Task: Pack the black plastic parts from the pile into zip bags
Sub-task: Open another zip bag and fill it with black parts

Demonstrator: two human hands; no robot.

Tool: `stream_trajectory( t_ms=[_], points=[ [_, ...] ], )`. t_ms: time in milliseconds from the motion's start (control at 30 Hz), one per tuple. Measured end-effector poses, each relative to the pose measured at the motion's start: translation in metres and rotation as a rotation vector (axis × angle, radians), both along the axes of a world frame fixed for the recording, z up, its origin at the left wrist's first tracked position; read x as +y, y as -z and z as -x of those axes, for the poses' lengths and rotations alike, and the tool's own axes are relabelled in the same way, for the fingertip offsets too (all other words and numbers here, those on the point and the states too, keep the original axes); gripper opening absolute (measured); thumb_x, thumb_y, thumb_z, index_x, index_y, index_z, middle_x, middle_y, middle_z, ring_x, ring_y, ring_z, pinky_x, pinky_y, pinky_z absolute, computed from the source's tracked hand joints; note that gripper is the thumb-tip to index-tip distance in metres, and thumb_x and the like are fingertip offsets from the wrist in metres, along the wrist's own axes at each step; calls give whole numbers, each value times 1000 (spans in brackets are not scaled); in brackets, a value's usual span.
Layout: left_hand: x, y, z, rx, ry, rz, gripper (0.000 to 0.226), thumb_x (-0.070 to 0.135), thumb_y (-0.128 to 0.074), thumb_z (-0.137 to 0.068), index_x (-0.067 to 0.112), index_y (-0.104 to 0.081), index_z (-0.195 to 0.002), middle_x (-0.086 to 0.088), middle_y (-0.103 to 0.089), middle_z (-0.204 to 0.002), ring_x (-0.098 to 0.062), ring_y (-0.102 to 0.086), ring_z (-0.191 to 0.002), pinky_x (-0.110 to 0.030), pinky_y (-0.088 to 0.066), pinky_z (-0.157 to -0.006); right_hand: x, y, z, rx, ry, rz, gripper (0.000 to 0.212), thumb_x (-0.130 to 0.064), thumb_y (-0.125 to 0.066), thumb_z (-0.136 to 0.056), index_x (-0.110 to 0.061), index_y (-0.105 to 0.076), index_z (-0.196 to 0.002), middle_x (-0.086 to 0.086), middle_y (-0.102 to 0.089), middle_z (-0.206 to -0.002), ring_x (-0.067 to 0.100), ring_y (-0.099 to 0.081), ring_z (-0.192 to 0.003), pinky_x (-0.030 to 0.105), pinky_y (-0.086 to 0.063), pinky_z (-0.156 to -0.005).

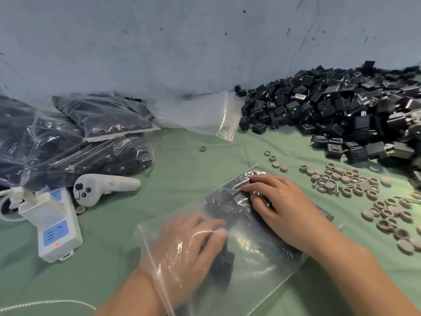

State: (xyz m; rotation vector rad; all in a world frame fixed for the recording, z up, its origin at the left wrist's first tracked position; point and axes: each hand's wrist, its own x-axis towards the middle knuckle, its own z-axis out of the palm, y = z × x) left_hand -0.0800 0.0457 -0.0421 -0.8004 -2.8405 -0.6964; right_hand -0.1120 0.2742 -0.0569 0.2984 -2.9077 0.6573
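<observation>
The zip bag (262, 267) lies flat on the green worktop (182, 160), its mouth toward the person; the left hand (189, 254) is inside it up to the wrist, seen through the plastic and blurred, so I cannot tell whether its fingers (216, 233) are clamped on a black part (224, 263) or merely lie over it. The right hand (280, 206) rests on the outside of the bag, fingers (255, 187) apart and lightly bent, pressing the parts already at the far end; it grips nothing.

The step looks like settling parts deep in the bag. To do it well, the outer hand should pin the film so the bag does not slide; the inner hand should push parts right to the closed end, laid flat rather than heaped, so the zip strip can later meet cleanly; no part should sit near the mouth when the hand comes out.

The pile (341, 106) of parts waits well apart at the far right; filled bags (68, 144) lie at the left, an empty bag (200, 112) between them and the pile; tan caps (341, 181) are scattered just beside the right hand, easy to knock.
</observation>
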Motion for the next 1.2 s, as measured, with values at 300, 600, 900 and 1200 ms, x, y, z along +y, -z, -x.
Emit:
stream_trajectory(
  t_ms=[300,600,900,1200],
  points=[
    [6,5,0,-348,-199,-171,58,77,-43,-56,40,-67,-95,18,-63,-95,4,-58,-90,-23,-47,-87,1,1,0,9,-2,8,37,-40,-38,-102,-43,-57,-134,-23,-44,-145,4,-33,-137,23,-19,-114],
    [11,0,-5,-322,-218,-220,22,40,-73,-81,30,-57,-92,14,-65,-83,5,-59,-76,-11,-42,-70,1,3,0,21,-4,11,39,-41,-37,-100,-44,-57,-132,-23,-45,-145,4,-33,-136,25,-21,-115],
    [6,11,-5,-261,-48,-96,37,55,-67,-79,44,-57,-113,20,-51,-105,0,-51,-104,-21,-40,-95,4,0,4,-8,-9,150,34,-28,-42,-102,-39,-62,-127,-22,-50,-137,4,-41,-130,20,-27,-110],
    [3,16,0,-4,54,-96,28,32,-70,-86,38,-57,-110,25,-48,-101,-1,-50,-99,-23,-40,-89,17,-7,1,113,156,176,29,-27,-43,-101,-35,-66,-118,-19,-59,-122,8,-45,-123,35,-31,-113]
  ],
)
